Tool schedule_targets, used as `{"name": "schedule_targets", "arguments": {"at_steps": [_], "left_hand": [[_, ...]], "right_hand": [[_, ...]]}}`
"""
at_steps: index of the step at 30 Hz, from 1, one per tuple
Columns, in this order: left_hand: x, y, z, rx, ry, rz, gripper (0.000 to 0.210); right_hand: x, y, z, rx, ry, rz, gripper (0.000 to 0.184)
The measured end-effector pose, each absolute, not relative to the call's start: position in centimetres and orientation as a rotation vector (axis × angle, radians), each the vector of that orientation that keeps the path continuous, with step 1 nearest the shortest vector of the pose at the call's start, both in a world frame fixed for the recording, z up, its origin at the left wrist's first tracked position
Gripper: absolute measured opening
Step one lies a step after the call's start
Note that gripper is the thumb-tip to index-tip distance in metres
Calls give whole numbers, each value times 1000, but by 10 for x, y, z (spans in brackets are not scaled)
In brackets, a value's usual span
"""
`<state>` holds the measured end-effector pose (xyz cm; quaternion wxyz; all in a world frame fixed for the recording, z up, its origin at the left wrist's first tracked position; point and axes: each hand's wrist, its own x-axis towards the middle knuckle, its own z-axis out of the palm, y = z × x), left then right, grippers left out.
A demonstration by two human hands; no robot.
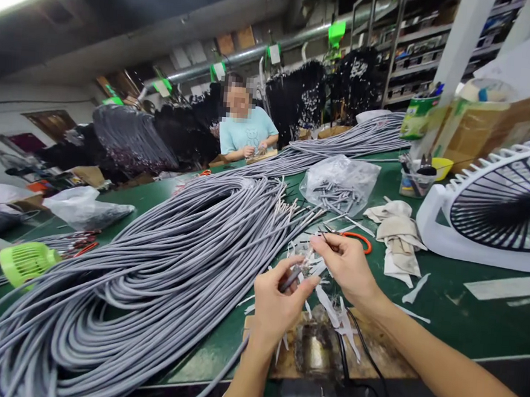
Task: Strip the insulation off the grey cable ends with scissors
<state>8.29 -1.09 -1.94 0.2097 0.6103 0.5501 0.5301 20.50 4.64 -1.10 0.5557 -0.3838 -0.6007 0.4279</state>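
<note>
My left hand is closed round a grey cable near its end, and the cable's length runs down past my wrist. Close beside it, my right hand pinches at the cable's stripped end; what exactly lies between those fingertips is too small to make out. White strips of wrapping hang and lie scattered under both hands. Below them a wooden board carries a small metal pot with dark cords beside it. Orange-handled scissors or pliers lie behind my right hand, partly hidden.
A big coil of grey cables fills the left of the green table. A plastic bag of short grey pieces, cloth gloves and a white fan stand to the right. A co-worker sits across.
</note>
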Motion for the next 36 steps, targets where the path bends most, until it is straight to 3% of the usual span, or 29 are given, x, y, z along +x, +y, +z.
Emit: {"name": "schedule_targets", "arguments": {"at_steps": [8,19,36], "left_hand": [[90,-12,-19,1319,1445,1793,27],[78,-8,-26,1197,1183,1865,28],[81,-10,-21,1432,1300,1780,15]], "right_hand": [[199,45,-14,-932,-1245,1249,35],[207,23,-5,-873,-1787,411,25],[205,25,-9,-861,-1874,464,28]]}}
